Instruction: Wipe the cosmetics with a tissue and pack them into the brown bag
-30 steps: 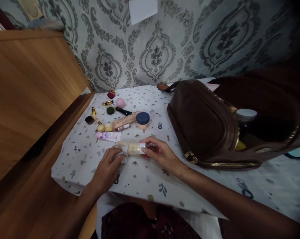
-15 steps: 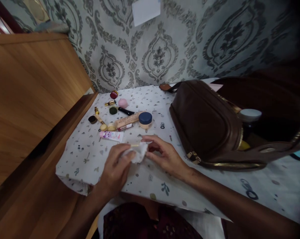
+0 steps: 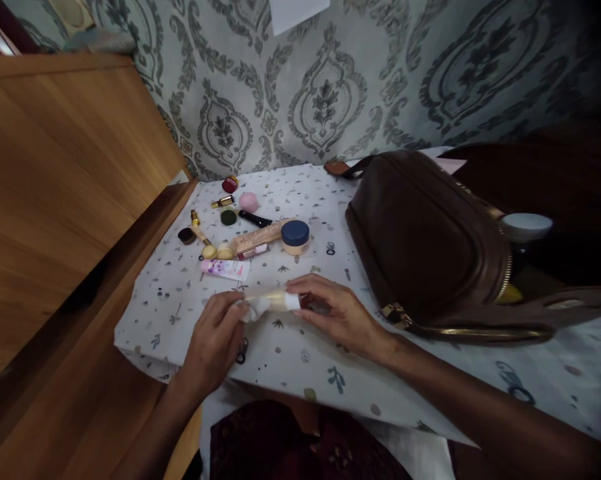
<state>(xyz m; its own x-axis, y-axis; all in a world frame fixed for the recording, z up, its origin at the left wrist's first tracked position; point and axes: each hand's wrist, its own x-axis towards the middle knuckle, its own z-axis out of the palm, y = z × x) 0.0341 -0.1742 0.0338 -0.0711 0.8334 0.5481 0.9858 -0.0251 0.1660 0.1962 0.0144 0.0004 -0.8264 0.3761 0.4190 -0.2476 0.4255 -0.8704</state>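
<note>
My right hand [image 3: 336, 316] pinches the white end of a small pale-gold cosmetic tube [image 3: 277, 301] between thumb and fingers. The tube lies sideways above the cloth, its other end against a crumpled white wipe [image 3: 253, 310]. Closed round that wipe is my left hand [image 3: 215, 337]. Just beyond the hands lie a pink and white printed tube [image 3: 225, 269], a lip gloss tube [image 3: 254, 251], a long beige tube [image 3: 260, 235] and a jar with a blue lid [image 3: 295, 237]. The tube's printing is too blurred to read.
A large brown leather bag [image 3: 425, 233] stands open at the right, a pale round lid [image 3: 526, 225] inside it. Farther back on the patterned tablecloth [image 3: 305, 357] sit a pink sponge [image 3: 248, 202], a black-handled brush [image 3: 254, 219] and several small cosmetics. A wooden panel [image 3: 75, 153] borders the left.
My left hand has slid left along the tube with the wipe, baring the tube's middle and white end. My right hand now grips that end. The view has shifted slightly.
</note>
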